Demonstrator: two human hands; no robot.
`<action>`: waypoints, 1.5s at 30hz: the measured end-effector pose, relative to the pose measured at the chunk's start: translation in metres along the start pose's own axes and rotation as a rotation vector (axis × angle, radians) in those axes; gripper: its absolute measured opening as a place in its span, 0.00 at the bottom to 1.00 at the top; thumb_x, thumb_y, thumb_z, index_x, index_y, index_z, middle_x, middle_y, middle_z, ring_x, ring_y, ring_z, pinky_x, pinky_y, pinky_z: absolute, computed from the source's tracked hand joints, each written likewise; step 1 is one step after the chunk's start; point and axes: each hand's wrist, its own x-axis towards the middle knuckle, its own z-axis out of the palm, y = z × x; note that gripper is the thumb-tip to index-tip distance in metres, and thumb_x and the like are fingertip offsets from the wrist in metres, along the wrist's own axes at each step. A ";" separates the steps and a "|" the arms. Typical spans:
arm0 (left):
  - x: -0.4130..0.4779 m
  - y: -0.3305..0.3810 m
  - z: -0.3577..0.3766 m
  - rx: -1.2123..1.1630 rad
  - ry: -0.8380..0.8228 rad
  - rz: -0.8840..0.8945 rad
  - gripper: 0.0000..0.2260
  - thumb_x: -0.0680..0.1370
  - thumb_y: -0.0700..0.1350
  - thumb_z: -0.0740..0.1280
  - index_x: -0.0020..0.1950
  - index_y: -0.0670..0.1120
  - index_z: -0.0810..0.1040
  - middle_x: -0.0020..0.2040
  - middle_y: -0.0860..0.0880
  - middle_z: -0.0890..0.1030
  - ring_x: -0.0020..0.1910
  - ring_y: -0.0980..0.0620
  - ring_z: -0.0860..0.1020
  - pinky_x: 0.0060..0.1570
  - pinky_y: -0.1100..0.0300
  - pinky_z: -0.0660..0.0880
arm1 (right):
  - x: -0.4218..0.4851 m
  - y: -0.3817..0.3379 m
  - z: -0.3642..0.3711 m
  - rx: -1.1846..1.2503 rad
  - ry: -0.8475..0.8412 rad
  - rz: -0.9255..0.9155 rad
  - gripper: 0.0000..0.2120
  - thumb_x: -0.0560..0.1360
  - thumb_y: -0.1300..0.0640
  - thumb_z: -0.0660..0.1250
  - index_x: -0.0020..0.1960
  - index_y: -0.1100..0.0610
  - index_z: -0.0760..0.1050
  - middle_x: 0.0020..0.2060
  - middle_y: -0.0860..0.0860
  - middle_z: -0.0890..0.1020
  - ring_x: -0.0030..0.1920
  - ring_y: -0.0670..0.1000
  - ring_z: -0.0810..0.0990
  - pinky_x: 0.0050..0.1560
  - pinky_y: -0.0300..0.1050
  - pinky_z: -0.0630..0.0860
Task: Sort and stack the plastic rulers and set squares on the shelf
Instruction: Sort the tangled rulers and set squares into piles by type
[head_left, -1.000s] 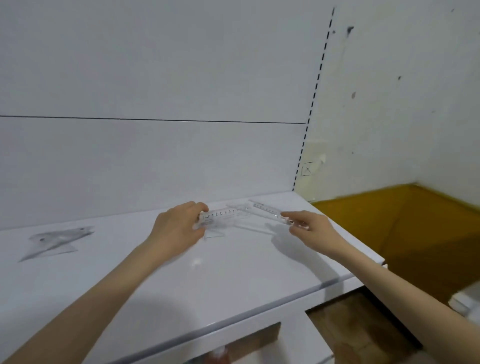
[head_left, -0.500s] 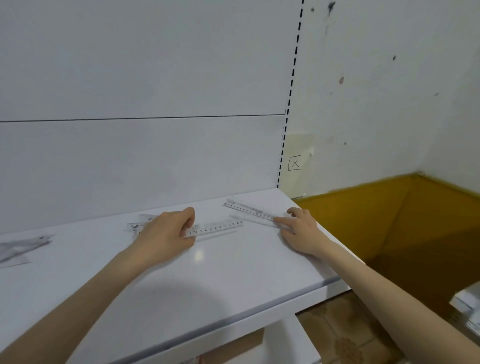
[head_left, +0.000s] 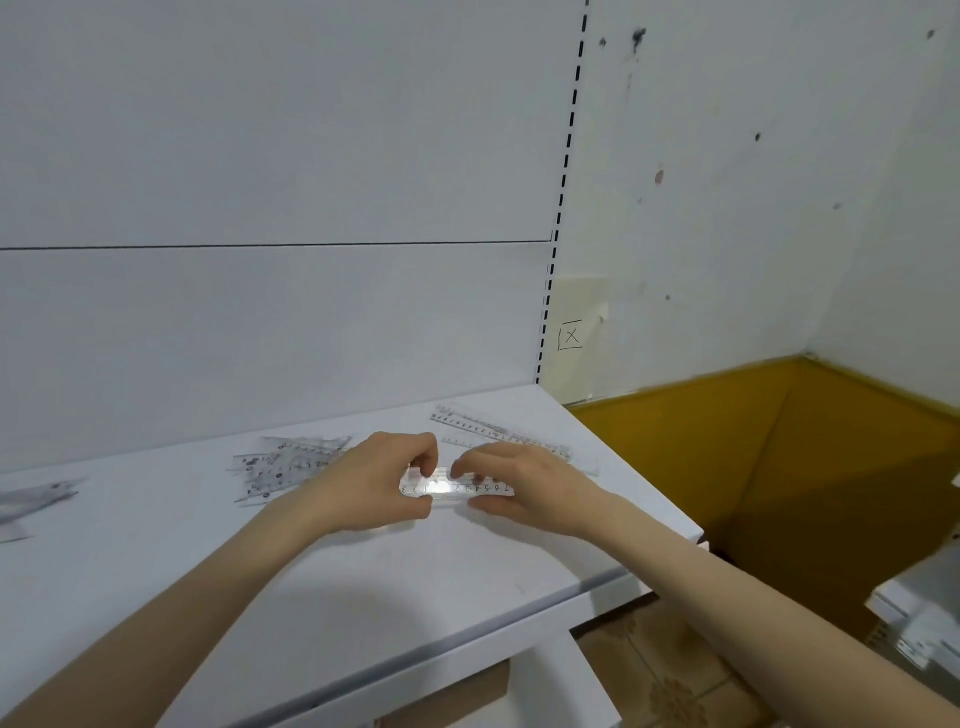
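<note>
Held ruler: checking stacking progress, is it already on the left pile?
No, the left hand and right hand hold the ruler apart from that pile.

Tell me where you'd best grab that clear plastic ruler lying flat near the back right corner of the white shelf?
Probably across its two long edges near the middle, from above: the clear plastic ruler lies flat, thin and narrow on the white shelf, offering no raised end.

Clear ruler (head_left: 448, 489), black numerals — white shelf (head_left: 415, 571) — brown patterned floor tiles (head_left: 670, 686)
</note>
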 end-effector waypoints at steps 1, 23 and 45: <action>-0.001 -0.001 -0.003 0.014 -0.012 0.002 0.09 0.68 0.47 0.69 0.40 0.55 0.69 0.38 0.57 0.75 0.37 0.56 0.71 0.38 0.57 0.71 | -0.002 0.002 -0.003 0.009 -0.016 0.012 0.14 0.75 0.59 0.69 0.60 0.57 0.76 0.52 0.51 0.81 0.48 0.48 0.79 0.46 0.38 0.72; -0.088 -0.060 -0.044 0.468 0.082 -0.277 0.05 0.78 0.51 0.61 0.52 0.52 0.73 0.50 0.58 0.74 0.49 0.57 0.70 0.42 0.61 0.66 | -0.009 0.061 0.003 -0.432 0.037 0.438 0.14 0.78 0.54 0.61 0.44 0.58 0.83 0.52 0.56 0.82 0.51 0.63 0.78 0.44 0.48 0.71; -0.440 -0.158 -0.163 0.487 0.313 -0.823 0.05 0.77 0.51 0.64 0.50 0.52 0.76 0.47 0.57 0.75 0.47 0.55 0.74 0.48 0.55 0.75 | 0.249 -0.273 0.143 0.004 -0.030 -0.205 0.18 0.76 0.52 0.64 0.65 0.52 0.72 0.64 0.45 0.75 0.64 0.49 0.69 0.53 0.41 0.68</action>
